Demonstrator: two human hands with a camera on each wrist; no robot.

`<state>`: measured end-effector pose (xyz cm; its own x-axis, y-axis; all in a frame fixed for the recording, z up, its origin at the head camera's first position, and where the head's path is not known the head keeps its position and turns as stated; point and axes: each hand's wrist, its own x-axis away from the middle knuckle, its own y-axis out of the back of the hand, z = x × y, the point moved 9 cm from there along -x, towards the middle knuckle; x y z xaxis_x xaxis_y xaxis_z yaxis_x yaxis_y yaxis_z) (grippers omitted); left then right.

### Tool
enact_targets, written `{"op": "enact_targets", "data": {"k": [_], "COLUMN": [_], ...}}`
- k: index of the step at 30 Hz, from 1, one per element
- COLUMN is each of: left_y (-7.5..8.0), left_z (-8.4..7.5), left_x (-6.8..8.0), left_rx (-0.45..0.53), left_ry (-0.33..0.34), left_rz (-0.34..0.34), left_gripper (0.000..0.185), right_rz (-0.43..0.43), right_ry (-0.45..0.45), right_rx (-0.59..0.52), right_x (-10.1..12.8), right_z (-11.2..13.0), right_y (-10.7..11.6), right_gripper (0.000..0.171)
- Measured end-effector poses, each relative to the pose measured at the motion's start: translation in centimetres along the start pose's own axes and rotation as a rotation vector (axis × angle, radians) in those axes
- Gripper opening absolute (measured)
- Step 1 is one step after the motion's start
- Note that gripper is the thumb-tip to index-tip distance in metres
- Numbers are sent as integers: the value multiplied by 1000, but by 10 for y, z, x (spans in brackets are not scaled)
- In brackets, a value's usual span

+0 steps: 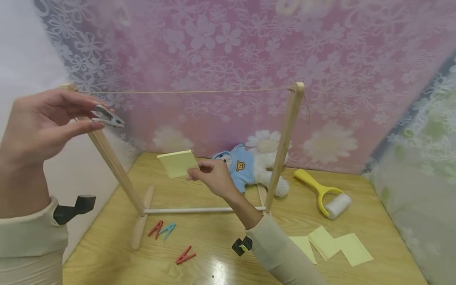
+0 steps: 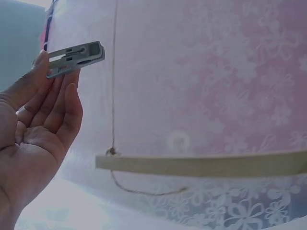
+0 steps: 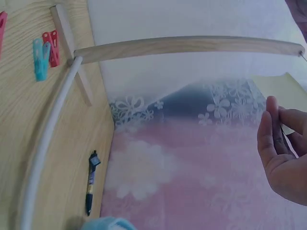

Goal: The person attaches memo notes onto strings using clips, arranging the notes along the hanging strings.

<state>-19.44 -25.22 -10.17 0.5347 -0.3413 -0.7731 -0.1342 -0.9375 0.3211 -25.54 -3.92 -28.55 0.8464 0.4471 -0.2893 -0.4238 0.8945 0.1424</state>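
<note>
My left hand (image 1: 46, 126) is raised at the left and pinches a grey clothespin (image 1: 107, 116) between thumb and fingertips, close to the left end of the string (image 1: 185, 92). In the left wrist view the grey clothespin (image 2: 76, 57) sticks out above the fingertips (image 2: 60, 81), beside the string (image 2: 114, 76). My right hand (image 1: 210, 174) holds a yellow paper sheet (image 1: 178, 163) by its lower right corner, below the string and between the two wooden posts (image 1: 285, 142). The yellow sheet (image 3: 288, 91) shows behind the right hand's fingers (image 3: 276, 139) in the right wrist view.
A wooden drying rack with a white base rod (image 1: 189, 210) stands on the wooden table (image 1: 221, 261). Red and blue clothespins (image 1: 162, 229) and another red one (image 1: 185, 255) lie near its foot. A plush toy (image 1: 246, 166), a yellow lint roller (image 1: 325, 194), yellow sheets (image 1: 335, 245) and a pen (image 3: 91, 184) lie around.
</note>
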Motion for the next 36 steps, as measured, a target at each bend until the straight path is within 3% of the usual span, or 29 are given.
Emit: {"op": "enact_targets", "data": {"k": [6, 8, 15, 20, 23, 30, 36], "left_y": [33, 42, 64, 71, 72, 79, 74], "left_z": [0, 3, 14, 20, 24, 41, 43], "left_x": [-28, -34, -47, -49, -49, -44, -40], "left_rx": [287, 299, 204, 22, -28, 71, 41], "left_ry": [-50, -46, -35, -4, 47, 206, 205], "left_rz": [-25, -30, -75, -116, -148, -183, -130], "left_gripper": [25, 23, 21, 20, 20, 20, 20], "right_rz": [39, 60, 73, 92, 72, 21, -5], "right_ry": [43, 55, 16, -4, -14, -72, -63], "right_rx": [-143, -160, -185, -236, -260, -347, -402], "right_x": [-36, -48, -81, -87, -88, -95, -104], "right_z": [14, 13, 14, 39, 50, 52, 48], "right_y": [-22, -31, -59, -70, -72, -76, -84], "right_gripper": [20, 21, 21, 22, 22, 19, 18]}}
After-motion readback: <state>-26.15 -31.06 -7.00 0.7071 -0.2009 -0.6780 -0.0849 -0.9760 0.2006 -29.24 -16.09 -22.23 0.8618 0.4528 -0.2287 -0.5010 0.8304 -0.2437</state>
